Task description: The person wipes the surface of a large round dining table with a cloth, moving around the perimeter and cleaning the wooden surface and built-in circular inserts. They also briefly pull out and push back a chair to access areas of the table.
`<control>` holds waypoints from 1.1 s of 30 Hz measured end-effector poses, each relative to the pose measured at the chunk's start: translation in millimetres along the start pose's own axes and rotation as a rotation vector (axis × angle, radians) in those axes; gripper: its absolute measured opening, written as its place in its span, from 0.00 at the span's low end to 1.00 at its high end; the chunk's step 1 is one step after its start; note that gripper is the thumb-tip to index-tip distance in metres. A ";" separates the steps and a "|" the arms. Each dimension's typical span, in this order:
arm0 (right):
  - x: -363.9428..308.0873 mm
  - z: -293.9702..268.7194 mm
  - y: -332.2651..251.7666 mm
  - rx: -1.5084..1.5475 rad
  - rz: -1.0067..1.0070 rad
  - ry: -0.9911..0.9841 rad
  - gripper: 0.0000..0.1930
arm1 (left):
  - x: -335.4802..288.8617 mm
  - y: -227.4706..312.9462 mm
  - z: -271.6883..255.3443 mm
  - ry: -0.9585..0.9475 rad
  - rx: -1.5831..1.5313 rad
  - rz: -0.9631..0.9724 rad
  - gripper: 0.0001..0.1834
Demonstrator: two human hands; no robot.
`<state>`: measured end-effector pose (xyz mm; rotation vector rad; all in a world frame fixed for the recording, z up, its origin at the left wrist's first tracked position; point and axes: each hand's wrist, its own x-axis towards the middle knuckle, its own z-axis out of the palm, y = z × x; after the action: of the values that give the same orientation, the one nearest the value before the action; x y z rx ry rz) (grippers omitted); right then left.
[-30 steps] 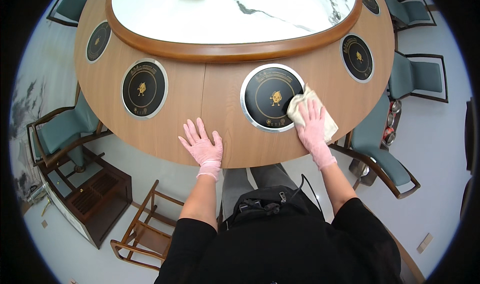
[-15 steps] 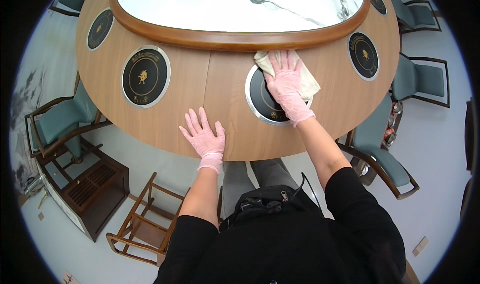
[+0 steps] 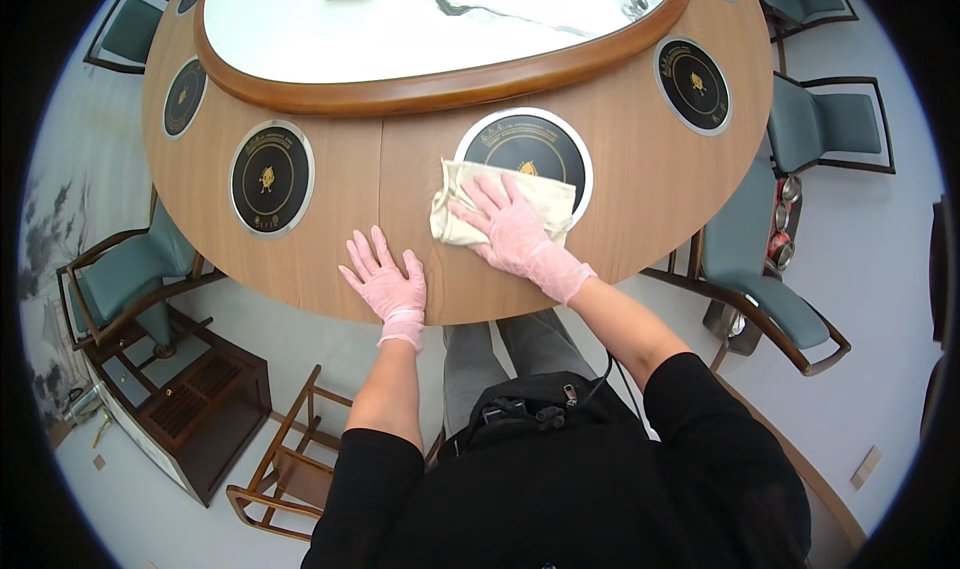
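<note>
My right hand [image 3: 515,231], in a pink glove, presses flat on a cream cloth [image 3: 467,207] that lies over the lower left edge of a round black inset burner [image 3: 526,149] in the wooden table [image 3: 640,189]. The fingers are spread on the cloth. My left hand [image 3: 386,281], also in a pink glove, rests palm down with fingers apart on the bare wood near the table's front edge, holding nothing.
More black round burners [image 3: 270,177] [image 3: 692,84] are set into the wooden ring around a white marble centre [image 3: 400,29]. Teal chairs [image 3: 775,269] [image 3: 130,269] stand right and left. A dark wooden cabinet [image 3: 190,409] and a wooden chair frame [image 3: 285,469] lie lower left.
My right hand has swept the cloth from the burner's right side, over its top, down to its lower left edge. The left hand has stayed flat on the wood.
</note>
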<state>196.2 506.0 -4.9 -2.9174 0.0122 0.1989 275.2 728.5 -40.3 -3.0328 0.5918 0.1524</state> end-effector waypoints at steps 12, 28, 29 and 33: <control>-94.8 12.9 34.0 0.011 0.160 -0.119 0.39 | 0.2 2.2 -9.7 -0.026 0.008 -0.002 0.39; 49.8 9.2 83.8 -0.072 0.701 0.231 0.41 | -0.9 4.9 -13.7 -0.071 -0.038 0.007 0.40; 60.3 9.2 79.2 -0.108 0.675 0.271 0.39 | -2.0 3.7 -13.5 -0.076 -0.029 0.007 0.40; 98.9 5.4 57.1 -0.116 0.592 0.084 0.34 | -0.6 4.3 -12.9 -0.072 -0.059 0.009 0.40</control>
<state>292.1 452.1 -35.7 -2.9459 0.9074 0.1705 274.2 723.9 -27.5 -3.0662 0.6066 0.2828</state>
